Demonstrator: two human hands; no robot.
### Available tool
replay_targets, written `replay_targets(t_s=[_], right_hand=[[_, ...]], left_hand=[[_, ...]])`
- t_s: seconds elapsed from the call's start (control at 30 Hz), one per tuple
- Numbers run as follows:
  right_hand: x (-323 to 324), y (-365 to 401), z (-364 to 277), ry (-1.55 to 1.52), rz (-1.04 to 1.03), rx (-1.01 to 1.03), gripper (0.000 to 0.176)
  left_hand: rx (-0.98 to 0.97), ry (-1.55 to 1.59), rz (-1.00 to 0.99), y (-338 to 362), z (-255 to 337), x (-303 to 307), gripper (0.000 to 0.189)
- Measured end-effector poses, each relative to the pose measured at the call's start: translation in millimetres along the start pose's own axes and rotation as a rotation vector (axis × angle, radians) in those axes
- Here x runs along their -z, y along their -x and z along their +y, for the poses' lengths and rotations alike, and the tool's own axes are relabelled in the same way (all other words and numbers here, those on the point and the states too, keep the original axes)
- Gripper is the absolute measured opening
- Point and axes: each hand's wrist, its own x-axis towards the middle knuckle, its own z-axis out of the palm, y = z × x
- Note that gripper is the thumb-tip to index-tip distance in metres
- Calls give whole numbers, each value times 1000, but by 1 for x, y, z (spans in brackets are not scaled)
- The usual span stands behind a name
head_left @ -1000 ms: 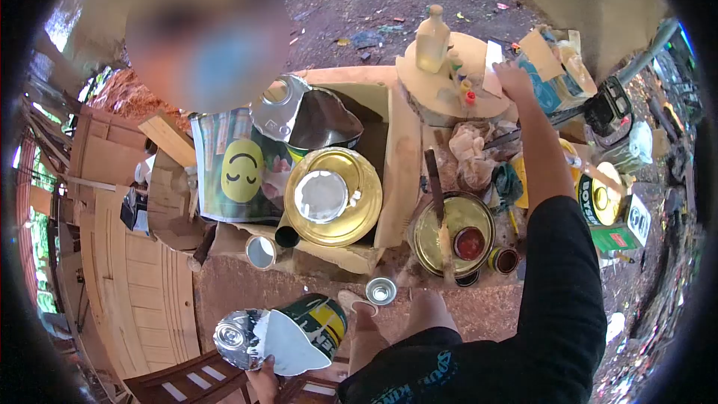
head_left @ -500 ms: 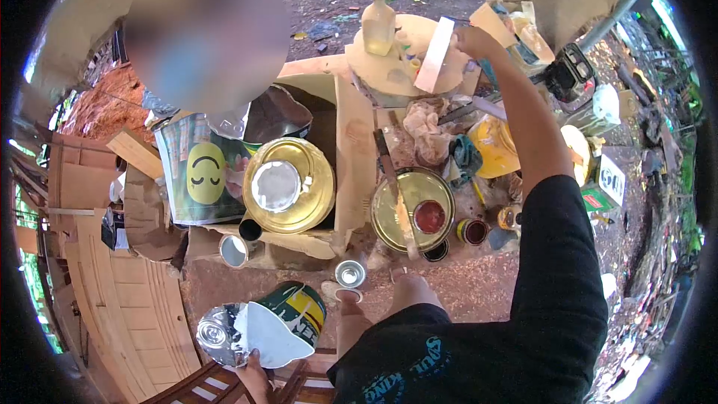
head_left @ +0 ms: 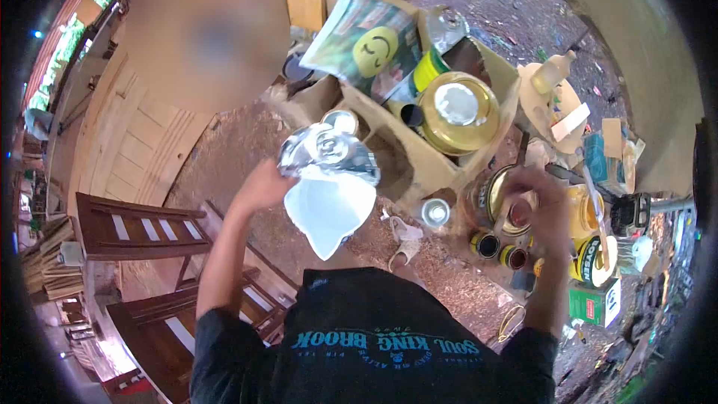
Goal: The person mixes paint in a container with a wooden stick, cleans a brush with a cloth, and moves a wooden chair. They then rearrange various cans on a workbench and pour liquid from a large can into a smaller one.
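Observation:
My left hand (head_left: 267,184) is closed on the edge of a paint bucket with a silver foil seal (head_left: 329,148) folded back from its mouth. The bucket's white opening (head_left: 331,208) faces me, and its body is mostly hidden. On the other side, my right hand (head_left: 537,193) is blurred over a large gold-lidded tin (head_left: 495,193), beside a small can of dark red paint (head_left: 521,214). Its fingers are smeared, so I cannot make out whether anything is in them. Between the hands, an open silver can (head_left: 435,212) stands on the ground.
A cardboard box (head_left: 437,168) holds a gold tin (head_left: 482,116) and a printed bag (head_left: 366,37). Wooden furniture (head_left: 146,236) stands at the left. A bottle (head_left: 553,72) and white strip (head_left: 571,121) rest on a round board (head_left: 532,97). A person with a blurred face is opposite.
My view has turned left. My right hand has drawn back from the white strip on the round board to the gold-lidded tin. The bucket in my left hand has come up in front of me.

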Motion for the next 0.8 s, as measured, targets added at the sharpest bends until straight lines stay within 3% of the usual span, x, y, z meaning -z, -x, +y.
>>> replay_targets(t_s=[0.1, 0.2, 0.3, 0.37, 0.43, 0.5, 0.57, 0.63, 0.77, 0.8], right_hand=[[-97, 18, -19, -62, -61, 233, 14], [-193, 41, 0, -584, 82, -428, 22], [-265, 65, 12, -610, 310, -637, 34], [-294, 73, 9, -744, 333, -801, 37], [-310, 79, 5, -527, 315, -393, 37], [-312, 85, 10, -634, 417, -369, 38], [-310, 96, 27, -683, 498, -377, 41], [-299, 92, 13, -1437, 610, -439, 41], [-281, 103, 10, -1252, 709, -399, 27], [-278, 102, 6, -1214, 706, -301, 20]], left_hand=[[-155, -113, -213, -25, 27, 30, 42], [-397, -218, -399, -57, 39, 50, 40], [-739, -197, -587, -78, 55, 60, 39], [-876, -187, -648, -84, 68, 64, 34], [-1274, 98, -868, -110, 75, 42, 27], [-919, -443, -889, -87, 109, 64, 28], [-1148, -166, -772, -109, 106, 39, 25], [-1396, 48, -637, -118, 108, 32, 24], [-1223, -92, -481, -115, 120, 49, 11], [-1210, -51, -437, -128, 123, 38, 14]])
